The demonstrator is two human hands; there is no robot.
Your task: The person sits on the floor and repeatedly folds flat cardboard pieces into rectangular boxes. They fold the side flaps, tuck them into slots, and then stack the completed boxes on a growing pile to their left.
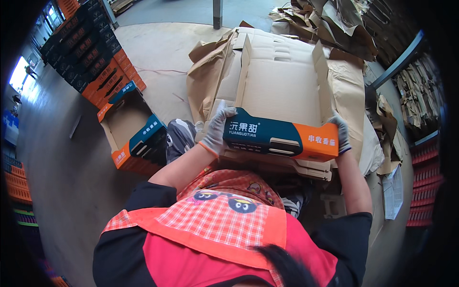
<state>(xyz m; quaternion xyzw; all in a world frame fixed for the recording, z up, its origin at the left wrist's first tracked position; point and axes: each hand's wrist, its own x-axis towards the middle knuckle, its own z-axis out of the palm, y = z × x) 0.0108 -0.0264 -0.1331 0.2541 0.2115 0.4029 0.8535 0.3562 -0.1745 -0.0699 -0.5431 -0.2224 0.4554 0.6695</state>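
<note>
Dark-teal-and-orange cardboard tray (282, 103), seen in the head view just beyond the red-checked apron (213, 222), with front wall upright and brown side walls standing. Grasped at the left front corner by the left hand (217, 128), in a white knit glove with an orange cuff; grasped at the right end of the front wall by the right hand (340, 134), gloved in white with a dark cuff. Probably light for its size, fairly stiff along the folded edges, softer across the wide base; likely to crease if squeezed mid-panel, and perhaps a little slick on the printed face. Best held at the corners, as here, or by the slot in the front wall. Lying beneath, pale flat cardboard pile (313, 170) with brown wrapping paper (351, 88) spread around; impossible to tell whether touching the tray's base. To the left, on the grey concrete floor (91, 191), matching open tray (146, 131) and, farther off, tall stack of teal-and-orange trays (93, 57). At far right, red plastic crates (425, 182); beyond the pile, crumpled brown paper heap (330, 24).
</note>
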